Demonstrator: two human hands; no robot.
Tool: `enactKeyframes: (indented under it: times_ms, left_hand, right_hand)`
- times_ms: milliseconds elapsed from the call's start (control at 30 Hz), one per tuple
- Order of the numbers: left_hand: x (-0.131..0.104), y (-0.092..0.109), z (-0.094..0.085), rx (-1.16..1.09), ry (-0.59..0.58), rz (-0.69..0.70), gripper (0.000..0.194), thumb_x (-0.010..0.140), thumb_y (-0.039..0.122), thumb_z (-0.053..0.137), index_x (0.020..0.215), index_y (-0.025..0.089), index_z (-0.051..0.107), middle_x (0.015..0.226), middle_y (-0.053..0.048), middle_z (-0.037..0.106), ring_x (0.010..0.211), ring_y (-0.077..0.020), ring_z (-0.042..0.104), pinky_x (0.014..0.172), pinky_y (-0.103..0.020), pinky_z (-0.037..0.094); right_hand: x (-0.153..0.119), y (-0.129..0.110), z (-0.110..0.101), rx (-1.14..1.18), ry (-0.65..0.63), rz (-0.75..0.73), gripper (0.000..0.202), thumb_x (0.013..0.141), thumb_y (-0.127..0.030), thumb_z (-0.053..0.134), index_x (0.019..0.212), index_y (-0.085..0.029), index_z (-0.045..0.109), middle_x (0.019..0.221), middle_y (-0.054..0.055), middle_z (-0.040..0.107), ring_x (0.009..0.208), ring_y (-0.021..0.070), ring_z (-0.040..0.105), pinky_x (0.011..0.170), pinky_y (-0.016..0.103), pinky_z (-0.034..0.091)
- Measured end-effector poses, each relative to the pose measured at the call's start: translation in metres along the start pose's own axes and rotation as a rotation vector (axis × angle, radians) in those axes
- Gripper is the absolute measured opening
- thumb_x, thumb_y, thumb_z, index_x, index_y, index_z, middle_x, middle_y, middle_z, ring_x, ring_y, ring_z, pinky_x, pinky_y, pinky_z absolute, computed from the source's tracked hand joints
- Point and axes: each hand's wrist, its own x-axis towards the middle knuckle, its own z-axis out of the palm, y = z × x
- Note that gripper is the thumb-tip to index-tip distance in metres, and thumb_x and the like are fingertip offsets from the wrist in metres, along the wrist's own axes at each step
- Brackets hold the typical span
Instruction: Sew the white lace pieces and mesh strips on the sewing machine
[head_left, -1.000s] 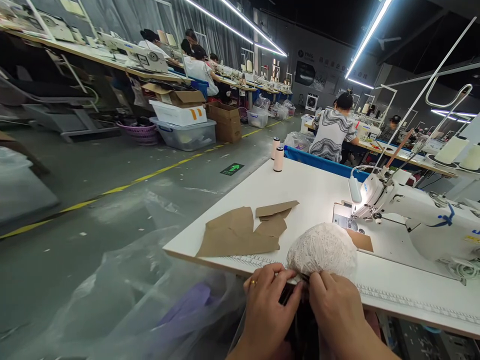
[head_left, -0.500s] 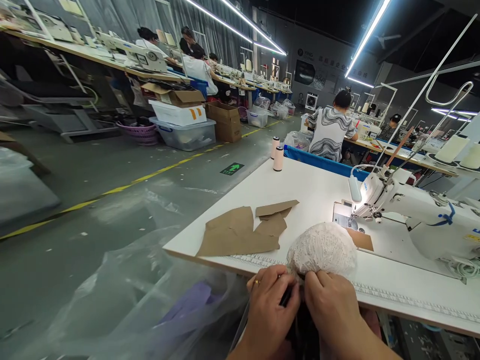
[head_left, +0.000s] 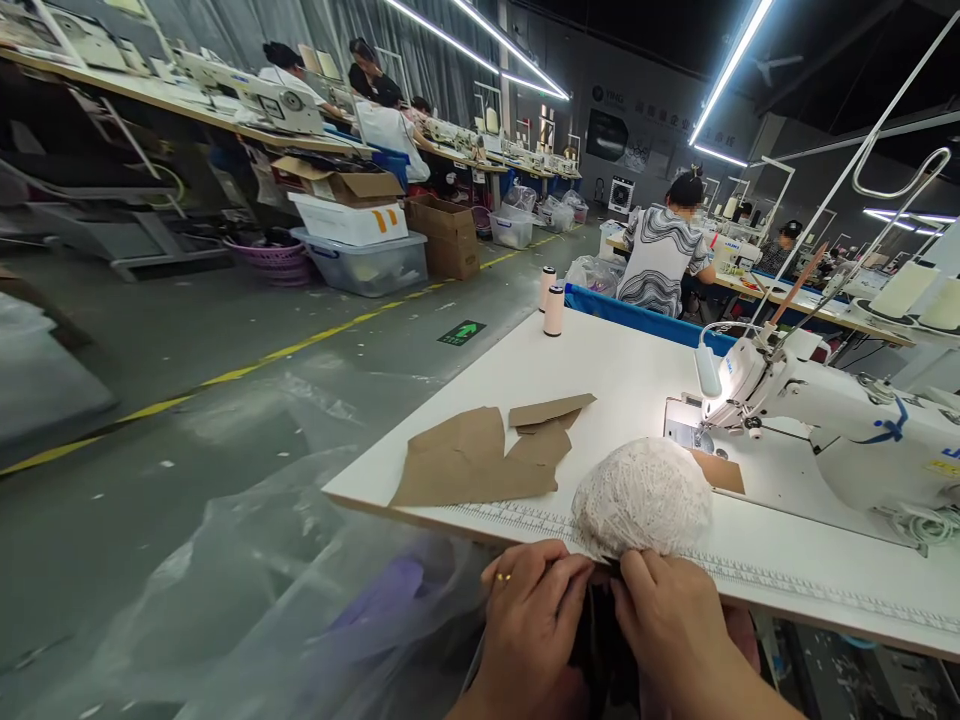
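A rounded, cup-shaped white lace piece (head_left: pixel 643 497) rests on the front edge of the sewing table, domed side up. My right hand (head_left: pixel 671 615) is closed, its fingertips pinching the near lower edge of the lace. Beside it, my left hand (head_left: pixel 529 610), with a ring on one finger, is closed too, thumb against fingers at the left of that same edge. A small dark tip shows between the two hands; what it belongs to is hidden. Just beyond the lace stands a white sewing machine (head_left: pixel 810 400) with its lamp lit.
Brown paper pieces (head_left: pixel 457 460) lie left on the white tabletop (head_left: pixel 607 360). Two pink thread spools (head_left: pixel 553 311) stand at its far corner. A printed ruler (head_left: pixel 787 580) runs along the front edge. Clear plastic sheeting (head_left: pixel 247 600) hangs at lower left. A co-worker (head_left: pixel 664 250) sits ahead.
My left hand's fingers have closed together and turned, and the black object seen in it before is now mostly hidden. The lace piece has barely moved; the view has shifted slightly.
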Motion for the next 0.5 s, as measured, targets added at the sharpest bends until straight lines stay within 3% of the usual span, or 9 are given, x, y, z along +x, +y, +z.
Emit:
enactKeyframes:
  times_ms: [267,500]
  left_hand:
    - [-0.005,0.004,-0.002,0.019,-0.006,-0.022,0.021,0.105,0.020,0.053,0.095,0.026,0.071,0.091,-0.004,0.072,0.084,-0.0217,0.065,0.083,-0.037,0.043]
    - [-0.001,-0.008,-0.007,0.030,-0.005,-0.068,0.012,0.103,0.025,0.058,0.095,0.025,0.067,0.094,-0.005,0.069,0.092,-0.0236,0.065,0.086,-0.037,0.047]
  right_hand:
    - [-0.003,-0.005,0.013,-0.017,-0.084,-0.023,0.025,0.100,-0.017,0.061,0.081,-0.025,0.047,0.062,-0.003,0.060,0.051,0.0141,0.054,0.056,0.030,0.027]
    - [-0.006,0.001,-0.008,0.190,-0.066,-0.007,0.026,0.105,-0.018,0.045,0.080,-0.026,0.046,0.062,-0.006,0.062,0.050,0.0140,0.057,0.056,0.033,0.027]
